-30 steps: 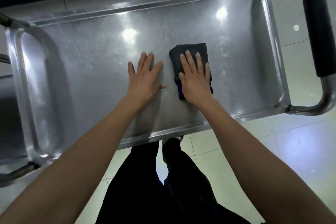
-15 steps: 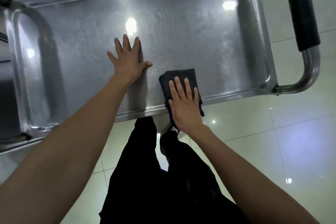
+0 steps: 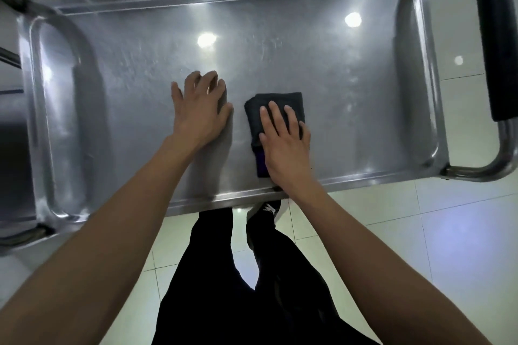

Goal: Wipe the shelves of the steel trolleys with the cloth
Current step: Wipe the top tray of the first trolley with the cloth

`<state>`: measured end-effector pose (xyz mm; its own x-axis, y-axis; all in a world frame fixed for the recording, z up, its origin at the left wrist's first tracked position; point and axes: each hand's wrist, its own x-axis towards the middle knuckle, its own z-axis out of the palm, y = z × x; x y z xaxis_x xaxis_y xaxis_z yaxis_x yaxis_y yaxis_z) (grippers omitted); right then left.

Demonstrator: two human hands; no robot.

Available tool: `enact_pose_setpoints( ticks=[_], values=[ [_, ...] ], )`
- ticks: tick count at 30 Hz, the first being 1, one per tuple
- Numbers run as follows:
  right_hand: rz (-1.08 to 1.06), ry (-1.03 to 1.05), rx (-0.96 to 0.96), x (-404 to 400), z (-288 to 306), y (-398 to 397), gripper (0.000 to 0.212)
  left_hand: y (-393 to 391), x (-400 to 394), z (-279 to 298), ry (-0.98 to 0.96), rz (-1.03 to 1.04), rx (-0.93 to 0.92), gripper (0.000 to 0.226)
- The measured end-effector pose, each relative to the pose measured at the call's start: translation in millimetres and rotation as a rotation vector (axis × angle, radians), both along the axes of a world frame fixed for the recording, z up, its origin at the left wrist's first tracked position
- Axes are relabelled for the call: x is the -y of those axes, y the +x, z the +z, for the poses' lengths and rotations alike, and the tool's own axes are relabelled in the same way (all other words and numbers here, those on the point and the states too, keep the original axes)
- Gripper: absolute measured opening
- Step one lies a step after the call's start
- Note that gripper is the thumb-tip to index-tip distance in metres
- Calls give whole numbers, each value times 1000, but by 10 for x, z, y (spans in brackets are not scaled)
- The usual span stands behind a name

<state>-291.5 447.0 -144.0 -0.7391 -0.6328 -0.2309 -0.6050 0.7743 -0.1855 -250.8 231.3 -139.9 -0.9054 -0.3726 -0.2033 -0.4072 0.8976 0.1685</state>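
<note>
The steel trolley's top shelf [image 3: 350, 70] fills the upper part of the view, shiny with a raised rim. A folded dark grey cloth [image 3: 283, 102] with a purple edge lies flat near the middle of the shelf, toward the near rim. My right hand [image 3: 283, 143] presses flat on the cloth with straight fingers. My left hand [image 3: 200, 112] rests on the bare steel just left of the cloth, its fingers slightly bent.
The trolley's push handle with a black foam grip [image 3: 496, 36] stands at the right. Another steel surface [image 3: 11, 148] sits at the far left. White floor tiles [image 3: 420, 232] lie below, with my legs in black trousers [image 3: 224, 274] close to the near rim.
My right hand slid the cloth back from the near rim onto the middle of the shelf. My left hand stayed flat on the steel, its fingers now slightly bent.
</note>
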Motion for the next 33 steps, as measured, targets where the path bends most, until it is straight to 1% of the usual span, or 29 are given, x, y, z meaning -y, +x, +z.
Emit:
enact_pose_setpoints(
  ticks=[2,4,9,14,18,21,27,33],
  values=[
    [-5,-9,-9,212,-16,-160,55,18,47,-11,44,34,-34,41],
    [-21,-10,-12,427,-34,-327,55,37,108,-22,62,49,-22,40],
    [-67,-14,4,993,-64,-759,55,105,280,-77,56,-16,43,61],
    [-74,-2,-42,1529,-85,-1237,56,37,349,-26,73,-67,90,71],
    [-63,-31,-19,1946,-93,-1646,56,42,449,20,132,-148,177,84],
    [-60,-46,-28,2178,-105,-1828,57,93,492,21,129,-189,192,88],
    [-92,-39,-26,2217,-74,-1764,57,129,517,-72,103,-217,191,89],
    [-96,-24,15,1807,-36,-1334,58,105,553,-88,160,-197,170,89]
  ],
)
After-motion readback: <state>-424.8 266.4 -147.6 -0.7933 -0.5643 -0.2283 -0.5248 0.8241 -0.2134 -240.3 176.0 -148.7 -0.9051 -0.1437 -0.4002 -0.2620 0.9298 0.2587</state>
